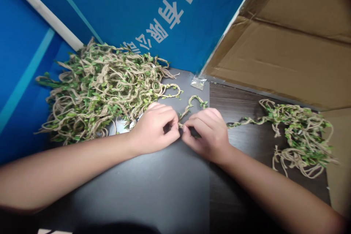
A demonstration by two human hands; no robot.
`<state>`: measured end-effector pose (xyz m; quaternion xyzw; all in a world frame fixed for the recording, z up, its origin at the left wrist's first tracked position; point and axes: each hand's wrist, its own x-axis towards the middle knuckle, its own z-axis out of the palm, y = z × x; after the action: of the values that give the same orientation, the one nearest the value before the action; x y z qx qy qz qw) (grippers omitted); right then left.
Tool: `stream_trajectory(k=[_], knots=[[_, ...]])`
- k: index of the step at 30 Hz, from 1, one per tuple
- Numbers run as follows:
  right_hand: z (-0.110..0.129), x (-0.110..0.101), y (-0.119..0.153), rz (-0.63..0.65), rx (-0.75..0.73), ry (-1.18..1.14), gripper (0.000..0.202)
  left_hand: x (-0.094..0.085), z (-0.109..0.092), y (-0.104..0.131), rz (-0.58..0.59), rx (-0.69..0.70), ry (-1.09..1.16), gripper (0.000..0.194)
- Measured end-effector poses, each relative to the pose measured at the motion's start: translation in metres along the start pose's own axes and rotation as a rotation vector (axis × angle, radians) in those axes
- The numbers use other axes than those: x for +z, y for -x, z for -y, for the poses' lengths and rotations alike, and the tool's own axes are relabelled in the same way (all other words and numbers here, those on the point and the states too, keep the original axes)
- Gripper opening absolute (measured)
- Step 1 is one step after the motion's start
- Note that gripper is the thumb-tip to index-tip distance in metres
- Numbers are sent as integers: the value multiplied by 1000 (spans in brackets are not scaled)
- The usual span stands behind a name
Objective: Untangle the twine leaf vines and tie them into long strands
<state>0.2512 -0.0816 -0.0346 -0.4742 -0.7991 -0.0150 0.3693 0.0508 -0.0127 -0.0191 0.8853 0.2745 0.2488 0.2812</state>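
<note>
My left hand (159,126) and my right hand (207,133) meet fingertip to fingertip above the grey table top. Both are closed in a pinch on a strand of leafy twine (189,106), a tan cord with small green leaves. A loop of it arches up behind my fingers, and a stretch runs out to the right from under my right hand. The exact spot that my fingertips press is mostly hidden. Just beyond my left hand rises a large tangled heap of leafy twine (109,84).
On the dark wooden surface (233,97) at right lies a smaller pile of leafy twine (304,131). A small clear plastic packet (198,82) sits near the back edge. Behind stand a blue printed panel (123,3) and a large cardboard sheet (287,47).
</note>
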Motion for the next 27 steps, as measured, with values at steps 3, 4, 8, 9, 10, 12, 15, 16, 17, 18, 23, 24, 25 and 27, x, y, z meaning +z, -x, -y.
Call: stream_trajectory(k=[3, 4, 8, 9, 10, 12, 15, 16, 17, 18, 23, 24, 25, 27], knots=[[-2, 1, 0, 37, 7, 8, 8, 0, 1, -1, 4, 1, 11, 12], [-2, 1, 0, 51, -1, 15, 7, 0, 1, -2, 8, -2, 13, 12], [-3, 0, 1, 93, -61, 45, 13, 0, 1, -3, 23, -21, 12, 12], [-3, -1, 0, 96, -82, 57, 13, 0, 1, -3, 23, -21, 10, 12], [-2, -2, 0, 97, -102, 71, 13, 0, 1, -2, 23, -20, 7, 12], [1, -4, -1, 94, -128, 105, 7, 0, 1, -2, 28, -15, -7, 13], [6, -7, -3, 117, -143, 165, 5, 0, -1, 0, 42, -3, -44, 14], [7, -8, -3, 126, -151, 181, 8, 0, -2, 0, 45, 0, -56, 14], [8, -9, -3, 128, -158, 191, 10, 0, -3, 0, 45, 3, -66, 14], [8, -9, -3, 123, -161, 194, 11, 0, -4, 1, 43, 2, -73, 14], [4, -5, 1, 42, -110, 136, 5, -2, -6, 1, 17, -18, -38, 13], [3, -4, 1, 25, -86, 110, 5, -2, -6, 1, 8, -20, -22, 12], [2, -2, 1, 12, -55, 80, 6, -2, -5, 1, -1, -21, -6, 12], [0, 1, 1, -14, 17, 12, 9, -2, -3, 1, -12, -29, 23, 10]])
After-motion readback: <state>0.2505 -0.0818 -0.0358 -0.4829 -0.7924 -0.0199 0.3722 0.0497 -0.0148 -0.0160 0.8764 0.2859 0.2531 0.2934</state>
